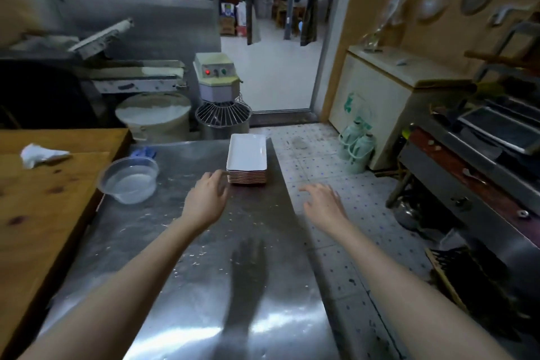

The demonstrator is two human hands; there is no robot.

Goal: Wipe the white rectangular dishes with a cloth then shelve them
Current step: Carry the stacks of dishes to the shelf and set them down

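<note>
Left grip (206,199), fingers relaxed, hovers just beside the dishes (247,155); right grip (323,204) is spread, holding nothing. White, glossy, rectangular, brown-edged underneath, they sit stacked at the far right edge of the steel counter (181,242).

A steel table (204,272) stands beside a wooden table (43,199); the tiled floor (315,161) leads to an open doorway (271,52).

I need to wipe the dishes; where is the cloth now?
In the head view, the white cloth lies far left on the wooden table, left of the clear plastic bowl.
</note>
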